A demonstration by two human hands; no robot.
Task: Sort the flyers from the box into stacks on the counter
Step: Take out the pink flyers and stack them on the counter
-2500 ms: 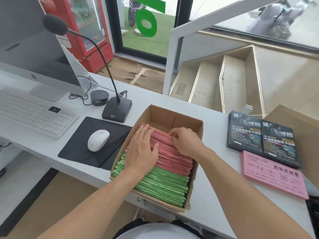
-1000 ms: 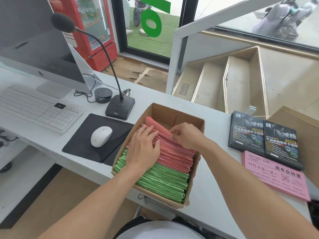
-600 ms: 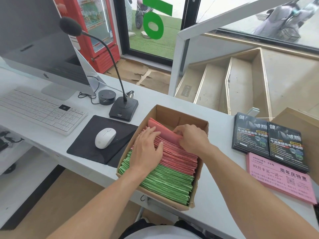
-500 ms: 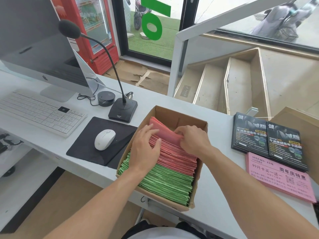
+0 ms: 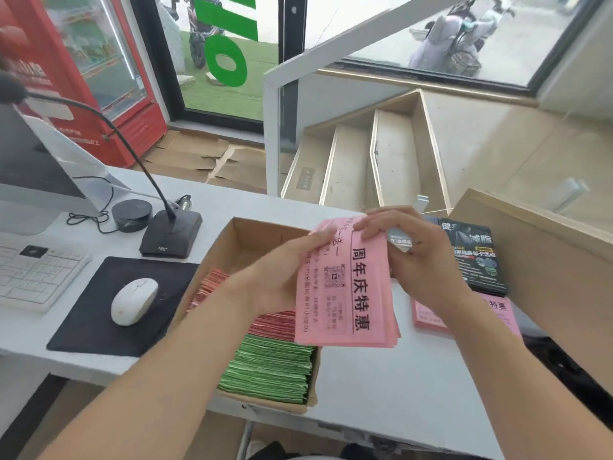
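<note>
A bundle of pink flyers (image 5: 345,290) with black print hangs above the right side of the cardboard box (image 5: 252,234). My left hand (image 5: 282,277) grips its left edge from behind, and my right hand (image 5: 411,254) pinches its top right corner. Inside the box stand more pink flyers (image 5: 212,287) at the back and green flyers (image 5: 268,370) at the front. On the counter (image 5: 381,386) to the right lie a pink stack (image 5: 428,317) and a black flyer stack (image 5: 477,257), both partly hidden by my right hand and arm.
A white mouse (image 5: 134,300) sits on a black pad (image 5: 109,307) left of the box. Behind it are a desk microphone (image 5: 170,235), a keyboard (image 5: 33,273) and a monitor. A wooden panel (image 5: 544,260) stands at the right. Beyond the counter, stairs descend.
Both hands were inside the box on the pink flyers. They have since lifted a bundle of pink flyers out and up, toward the right. The camera turned right.
</note>
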